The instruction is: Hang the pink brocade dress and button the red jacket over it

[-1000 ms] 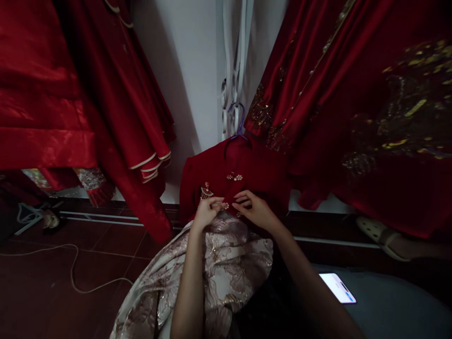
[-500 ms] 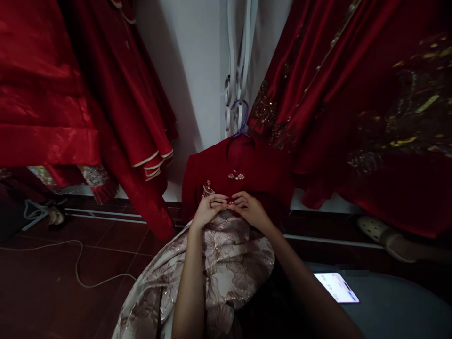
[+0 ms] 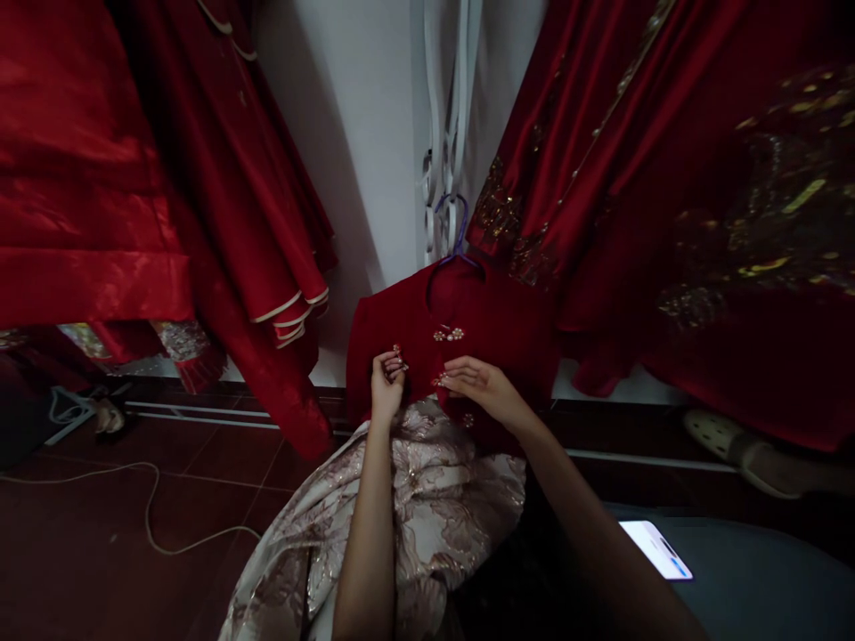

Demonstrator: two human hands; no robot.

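A dark red jacket [image 3: 391, 320] hangs in front of me on a purple hanger [image 3: 460, 236]. A beaded flower fastener [image 3: 447, 335] sits below its neckline. My left hand [image 3: 386, 392] is closed at the jewelled brooch [image 3: 399, 352] on the left chest, fingertips curled round its lower part. My right hand [image 3: 491, 387] pinches the jacket's front edge at a small beaded ornament [image 3: 439, 381], partly hidden by the fingers. Another flower-shaped fastener [image 3: 468, 420] shows lower down. Below the hands spreads a pale, shiny patterned skirt [image 3: 427, 507].
Red garments [image 3: 86, 178] hang at the left, and a sequinned red garment [image 3: 754, 356] at the right. White curled metalwork [image 3: 434, 107] stands behind the hanger. A lit phone [image 3: 655, 547] lies on a grey seat [image 3: 768, 561]. A cable [image 3: 157, 507] crosses the tiled floor.
My hands were together at the front edge. My left hand has moved left and up to the brooch, while my right hand stays at the edge. The lower fastener has come into view.
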